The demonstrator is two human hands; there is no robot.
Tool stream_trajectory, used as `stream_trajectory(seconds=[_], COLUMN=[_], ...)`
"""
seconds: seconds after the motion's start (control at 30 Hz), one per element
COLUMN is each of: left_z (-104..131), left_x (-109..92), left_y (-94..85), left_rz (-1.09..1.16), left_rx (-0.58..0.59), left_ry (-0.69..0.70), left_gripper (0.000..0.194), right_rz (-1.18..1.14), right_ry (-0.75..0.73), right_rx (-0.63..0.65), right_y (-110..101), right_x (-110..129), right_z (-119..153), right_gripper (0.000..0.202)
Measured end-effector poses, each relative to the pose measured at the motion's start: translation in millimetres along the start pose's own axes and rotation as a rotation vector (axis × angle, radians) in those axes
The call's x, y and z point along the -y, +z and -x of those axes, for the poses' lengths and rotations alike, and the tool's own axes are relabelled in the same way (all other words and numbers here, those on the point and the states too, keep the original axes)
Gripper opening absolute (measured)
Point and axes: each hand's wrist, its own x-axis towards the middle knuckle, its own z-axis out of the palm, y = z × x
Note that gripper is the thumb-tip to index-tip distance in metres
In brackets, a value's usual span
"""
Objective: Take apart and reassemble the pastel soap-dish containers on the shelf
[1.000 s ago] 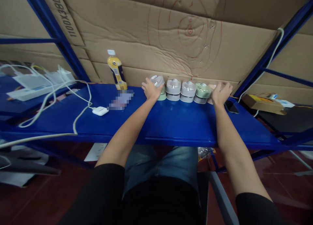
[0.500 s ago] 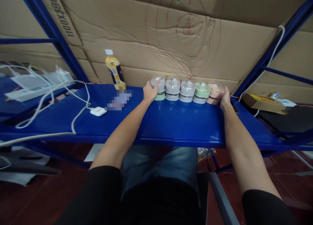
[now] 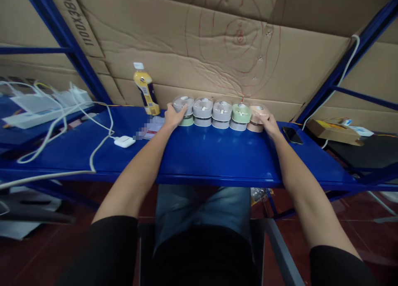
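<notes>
Several round lidded containers stand in a row on the blue shelf (image 3: 217, 161), stacked two high. At the left end, my left hand (image 3: 174, 116) grips a grey container (image 3: 184, 105) that sits on a green one. My right hand (image 3: 270, 124) holds the pink container (image 3: 258, 112) at the right end, its thumb on the front. Between them stand two more grey-topped stacks, one with a grey container (image 3: 222, 111) on top, and a stack topped by a green container (image 3: 241, 113).
A yellow bottle (image 3: 146, 91) stands behind a partly blurred card (image 3: 152, 128) at left. Near them lie a white charging case (image 3: 124, 141) and looping white cables (image 3: 101, 147). A black phone (image 3: 292, 135) lies right of my right hand; an open cardboard box (image 3: 336, 132) is farther right.
Both hands and the whole row of containers have shifted left along the shelf. The phone at right is now uncovered, and my right thumb has come round onto the pink container.
</notes>
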Motion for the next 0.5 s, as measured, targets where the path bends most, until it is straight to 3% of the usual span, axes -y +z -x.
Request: stream_trajectory(seconds=[0.1, 0.17, 0.3, 0.5], left_z=[-3, -2, 2, 7], left_x=[6, 8, 8, 3], left_y=[-2.4, -2.2, -1.7, -4.9], left_rz=[-0.001, 0.012, 0.024, 0.010], left_rx=[-0.009, -0.004, 0.001, 0.015], left_ry=[0.030, 0.065, 0.086, 0.051], left_gripper=[0.072, 0.071, 0.070, 0.085], right_rz=[0.273, 0.413, 0.503, 0.291], right_ry=[0.058, 0.045, 0.043, 0.001], right_rx=[-0.090, -0.142, -0.134, -0.219], right_y=[11, 17, 24, 23], right_x=[17, 28, 38, 34], right_z=[10, 15, 21, 23], right_gripper=[0.111, 0.124, 0.114, 0.099])
